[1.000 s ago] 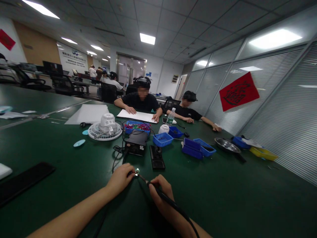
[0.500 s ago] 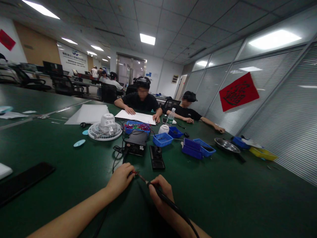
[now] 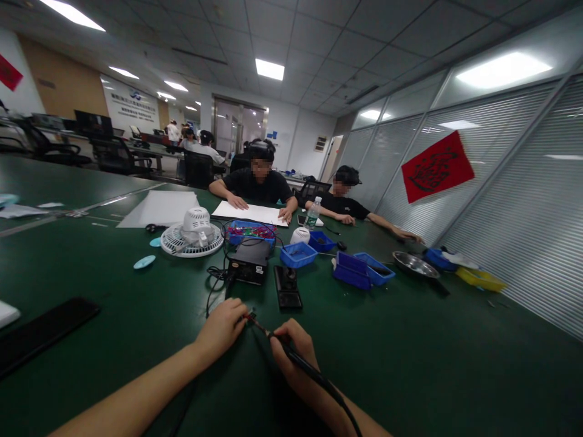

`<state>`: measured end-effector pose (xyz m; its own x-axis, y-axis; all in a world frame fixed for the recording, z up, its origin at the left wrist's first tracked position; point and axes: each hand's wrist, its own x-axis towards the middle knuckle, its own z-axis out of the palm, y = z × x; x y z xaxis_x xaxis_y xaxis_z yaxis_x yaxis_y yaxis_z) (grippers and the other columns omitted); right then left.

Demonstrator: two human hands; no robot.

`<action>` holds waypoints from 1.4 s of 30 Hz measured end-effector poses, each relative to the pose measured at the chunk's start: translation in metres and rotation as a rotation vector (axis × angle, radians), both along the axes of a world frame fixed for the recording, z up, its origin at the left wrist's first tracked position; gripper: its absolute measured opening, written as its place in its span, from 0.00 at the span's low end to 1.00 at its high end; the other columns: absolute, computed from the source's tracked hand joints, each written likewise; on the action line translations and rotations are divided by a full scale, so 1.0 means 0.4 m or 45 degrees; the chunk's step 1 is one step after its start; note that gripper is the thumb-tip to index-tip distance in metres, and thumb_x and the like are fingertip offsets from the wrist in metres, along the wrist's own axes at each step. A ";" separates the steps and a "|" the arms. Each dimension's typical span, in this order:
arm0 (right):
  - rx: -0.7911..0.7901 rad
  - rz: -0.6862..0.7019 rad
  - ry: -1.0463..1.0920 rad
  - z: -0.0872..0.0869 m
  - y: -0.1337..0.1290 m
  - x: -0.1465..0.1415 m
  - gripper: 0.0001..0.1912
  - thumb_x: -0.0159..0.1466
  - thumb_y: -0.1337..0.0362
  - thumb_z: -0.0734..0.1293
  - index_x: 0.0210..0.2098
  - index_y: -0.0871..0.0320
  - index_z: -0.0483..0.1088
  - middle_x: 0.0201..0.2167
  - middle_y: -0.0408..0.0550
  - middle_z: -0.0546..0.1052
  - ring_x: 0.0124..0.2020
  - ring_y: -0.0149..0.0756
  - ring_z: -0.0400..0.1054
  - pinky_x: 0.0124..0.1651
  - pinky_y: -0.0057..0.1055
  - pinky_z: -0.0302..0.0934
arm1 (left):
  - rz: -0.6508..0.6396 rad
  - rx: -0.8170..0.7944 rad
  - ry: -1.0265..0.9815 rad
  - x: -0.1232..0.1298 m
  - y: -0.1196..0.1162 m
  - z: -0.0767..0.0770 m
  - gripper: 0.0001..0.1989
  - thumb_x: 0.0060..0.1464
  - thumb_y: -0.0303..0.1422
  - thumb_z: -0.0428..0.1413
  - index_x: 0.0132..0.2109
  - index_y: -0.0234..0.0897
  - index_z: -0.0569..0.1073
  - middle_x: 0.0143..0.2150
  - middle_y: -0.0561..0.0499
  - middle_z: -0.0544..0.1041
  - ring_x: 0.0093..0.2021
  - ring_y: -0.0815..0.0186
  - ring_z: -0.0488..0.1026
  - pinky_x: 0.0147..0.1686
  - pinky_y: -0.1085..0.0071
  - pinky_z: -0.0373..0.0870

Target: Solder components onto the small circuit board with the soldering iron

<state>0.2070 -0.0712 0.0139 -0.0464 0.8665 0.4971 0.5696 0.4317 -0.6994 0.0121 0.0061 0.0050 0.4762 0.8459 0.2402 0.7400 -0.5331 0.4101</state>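
My left hand (image 3: 223, 326) rests on the green table, its fingertips pinched on a small electronic part (image 3: 252, 314) with reddish wire. The part is too small to make out fully. In my right hand (image 3: 295, 346) is a soldering iron (image 3: 298, 360), gripped like a pen by its black handle. Its metal tip points up and left and meets the small part, or comes very close to it. The iron's black cord runs back along my right forearm. Just beyond my hands stand a black soldering station (image 3: 248, 262) and a black iron stand (image 3: 288, 288).
A white fan assembly (image 3: 194, 233) lies at the back left. Blue bins (image 3: 298, 256), one with colourful wires (image 3: 252, 232), stand behind the station. Farther right are a metal bowl (image 3: 415, 265) and a yellow tray (image 3: 480, 280). Two people sit across the table; a dark slab (image 3: 48, 331) lies left.
The view has shifted very slightly. Both my hands keep nearly the same pose, with the iron at the small part. The person at the right has stretched an arm a little farther towards the bins.
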 end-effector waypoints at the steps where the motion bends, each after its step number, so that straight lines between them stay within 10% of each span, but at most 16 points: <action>1: -0.003 -0.002 -0.001 0.001 0.000 0.000 0.05 0.59 0.66 0.64 0.26 0.57 0.66 0.23 0.40 0.64 0.24 0.30 0.60 0.28 0.26 0.55 | 0.000 -0.006 -0.009 0.000 0.000 0.000 0.07 0.56 0.27 0.50 0.34 0.38 0.72 0.37 0.50 0.72 0.41 0.64 0.68 0.43 0.69 0.63; 42: -0.029 0.017 0.067 0.013 -0.002 0.006 0.06 0.61 0.65 0.64 0.27 0.57 0.68 0.24 0.41 0.69 0.25 0.31 0.63 0.29 0.27 0.57 | 0.077 -0.144 -0.159 -0.004 0.013 -0.007 0.06 0.54 0.31 0.53 0.33 0.39 0.74 0.36 0.51 0.76 0.40 0.65 0.71 0.41 0.71 0.63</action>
<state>0.2095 -0.0718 0.0190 -0.0323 0.8769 0.4796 0.5264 0.4228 -0.7376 0.0106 0.0114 0.0021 0.3959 0.8972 0.1956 0.7091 -0.4341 0.5557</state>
